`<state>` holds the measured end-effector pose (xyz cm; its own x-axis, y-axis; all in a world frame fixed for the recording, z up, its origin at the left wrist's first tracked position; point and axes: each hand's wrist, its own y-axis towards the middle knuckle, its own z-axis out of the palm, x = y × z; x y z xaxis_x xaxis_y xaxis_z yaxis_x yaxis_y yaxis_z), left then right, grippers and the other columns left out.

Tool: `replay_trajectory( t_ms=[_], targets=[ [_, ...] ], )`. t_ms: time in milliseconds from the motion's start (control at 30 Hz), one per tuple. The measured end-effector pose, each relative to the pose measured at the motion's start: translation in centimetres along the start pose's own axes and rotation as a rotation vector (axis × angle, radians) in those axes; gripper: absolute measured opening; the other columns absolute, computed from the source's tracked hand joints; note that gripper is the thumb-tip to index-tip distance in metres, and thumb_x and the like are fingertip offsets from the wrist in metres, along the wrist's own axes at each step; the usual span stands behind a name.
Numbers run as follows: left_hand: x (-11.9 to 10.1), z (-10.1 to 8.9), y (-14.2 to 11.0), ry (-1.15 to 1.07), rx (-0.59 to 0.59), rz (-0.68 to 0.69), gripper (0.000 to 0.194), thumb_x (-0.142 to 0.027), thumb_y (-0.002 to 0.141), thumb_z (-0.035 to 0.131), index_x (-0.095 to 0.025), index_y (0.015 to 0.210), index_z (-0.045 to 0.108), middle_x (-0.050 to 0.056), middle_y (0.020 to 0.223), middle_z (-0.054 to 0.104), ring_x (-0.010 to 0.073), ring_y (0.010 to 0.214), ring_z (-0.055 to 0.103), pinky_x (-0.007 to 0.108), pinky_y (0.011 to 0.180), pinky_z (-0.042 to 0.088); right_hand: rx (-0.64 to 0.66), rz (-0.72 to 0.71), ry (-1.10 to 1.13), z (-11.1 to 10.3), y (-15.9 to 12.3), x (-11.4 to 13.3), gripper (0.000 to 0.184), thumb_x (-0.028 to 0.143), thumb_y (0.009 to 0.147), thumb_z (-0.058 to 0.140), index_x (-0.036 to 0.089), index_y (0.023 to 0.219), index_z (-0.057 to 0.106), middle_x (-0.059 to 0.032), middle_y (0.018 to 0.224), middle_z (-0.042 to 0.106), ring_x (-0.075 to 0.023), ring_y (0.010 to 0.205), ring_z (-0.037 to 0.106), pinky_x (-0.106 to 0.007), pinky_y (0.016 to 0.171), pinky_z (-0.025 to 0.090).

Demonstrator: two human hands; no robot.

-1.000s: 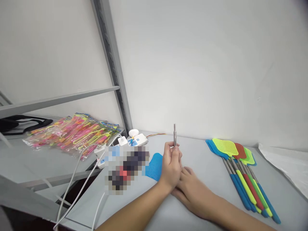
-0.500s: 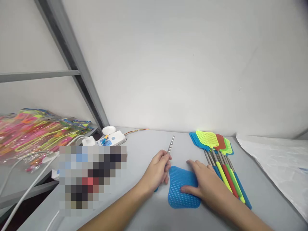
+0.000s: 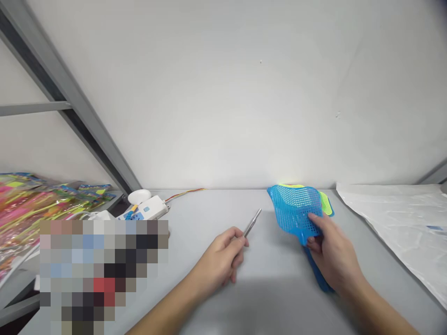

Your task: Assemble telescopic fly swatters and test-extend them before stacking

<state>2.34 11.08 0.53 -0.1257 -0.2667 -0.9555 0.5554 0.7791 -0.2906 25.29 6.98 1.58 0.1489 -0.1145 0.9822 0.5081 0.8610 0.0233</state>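
The left hand (image 3: 223, 260) pinches a metal rod (image 3: 252, 223) over the table (image 3: 272, 298), the right hand (image 3: 331, 253) clamps a blue swatter head (image 3: 293, 207) above more swatters (image 3: 326, 204) near the back edge.

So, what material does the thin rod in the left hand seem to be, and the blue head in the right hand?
The thin silvery rod looks like polished metal, because it reflects light. The blue perforated swatter head looks like matte moulded plastic, with a regular grid of small holes; probably flexible, though that is not certain.
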Motion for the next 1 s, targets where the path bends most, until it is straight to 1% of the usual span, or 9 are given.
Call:
replay_trajectory(
  t_ms=[67,133,200,333,433,500,733,833,1000],
  targets=[
    [-0.2,-0.1,-0.3,0.047,0.078,-0.003,0.023,-0.041,0.092,0.041,-0.02,0.089,0.049,-0.011,0.05,0.037,0.0048,0.033,0.03,0.019,0.039,0.034,0.007,0.028,0.151,0.1,0.6,0.0,0.024,0.036,0.08,0.066,0.022,0.071,0.049,0.0076,0.055,0.044,-0.0072,0.042,0.038,-0.021,0.042,0.036],
    [-0.4,-0.1,-0.5,0.075,0.128,-0.014,0.024,-0.043,0.091,0.044,-0.019,0.092,0.049,-0.01,0.049,0.039,0.006,0.036,0.034,0.018,0.038,0.03,0.026,0.046,0.206,0.4,0.7,0.0,0.024,0.036,0.078,0.071,0.021,0.077,0.051,0.0064,0.06,0.052,-0.0067,0.043,0.043,-0.021,0.042,0.037],
    [-0.5,-0.2,-0.6,0.092,0.16,-0.022,0.026,-0.044,0.091,0.044,-0.019,0.093,0.048,-0.009,0.051,0.042,0.0065,0.037,0.036,0.018,0.037,0.027,0.058,0.061,0.179,0.8,0.2,-0.3,0.025,0.036,0.077,0.073,0.021,0.084,0.054,0.0047,0.065,0.058,-0.0078,0.044,0.048,-0.021,0.043,0.039],
    [-0.3,-0.5,-0.6,0.079,0.206,0.007,0.027,-0.045,0.092,0.044,-0.019,0.094,0.047,-0.009,0.053,0.043,0.0053,0.037,0.034,0.019,0.042,0.032,0.096,0.062,0.095,1.6,-1.2,-1.2,0.026,0.044,0.083,0.066,0.021,0.089,0.055,0.0014,0.066,0.063,-0.0125,0.047,0.056,-0.025,0.046,0.045],
    [-0.1,-0.6,-0.6,0.071,0.219,0.015,0.027,-0.045,0.094,0.043,-0.019,0.095,0.047,-0.01,0.053,0.042,0.0049,0.036,0.032,0.021,0.045,0.034,0.082,-0.009,0.081,1.8,-1.5,-1.7,0.027,0.047,0.089,0.057,0.02,0.085,0.055,0.001,0.066,0.063,-0.0116,0.044,0.053,-0.026,0.045,0.043],
    [-0.1,-0.7,-0.6,0.078,0.226,0.01,0.026,-0.044,0.094,0.044,-0.019,0.096,0.048,-0.01,0.054,0.042,0.0049,0.037,0.032,0.021,0.046,0.035,0.073,-0.023,0.086,1.8,-1.4,-1.9,0.03,0.048,0.091,0.053,0.02,0.08,0.055,0.0012,0.064,0.061,-0.0109,0.044,0.051,-0.026,0.045,0.042],
    [-0.4,-0.2,-0.6,0.049,0.172,0.03,0.025,-0.044,0.092,0.046,-0.019,0.094,0.046,-0.012,0.05,0.037,0.0048,0.035,0.027,0.022,0.046,0.038,0.143,-0.018,0.052,1.4,-1.2,-2.0,0.035,0.048,0.091,0.052,0.02,0.072,0.054,0.0013,0.057,0.058,-0.0113,0.045,0.048,-0.026,0.045,0.039],
    [-0.2,-0.2,-0.6,0.057,0.179,0.019,0.026,-0.045,0.091,0.047,-0.019,0.095,0.046,-0.012,0.051,0.038,0.0046,0.034,0.027,0.022,0.046,0.039,0.162,-0.027,0.033,1.5,-1.3,-2.0,0.037,0.049,0.092,0.05,0.02,0.071,0.053,0.0012,0.057,0.058,-0.0114,0.045,0.048,-0.026,0.045,0.038],
    [-0.2,-0.5,-0.6,0.078,0.186,0.007,0.029,-0.048,0.091,0.047,-0.019,0.096,0.049,-0.012,0.052,0.039,0.0043,0.034,0.03,0.022,0.047,0.039,0.223,0.012,-0.019,1.2,-1.2,-1.8,0.037,0.051,0.093,0.048,0.02,0.071,0.05,0.0032,0.054,0.055,-0.0102,0.041,0.044,-0.026,0.047,0.036]
  ],
)
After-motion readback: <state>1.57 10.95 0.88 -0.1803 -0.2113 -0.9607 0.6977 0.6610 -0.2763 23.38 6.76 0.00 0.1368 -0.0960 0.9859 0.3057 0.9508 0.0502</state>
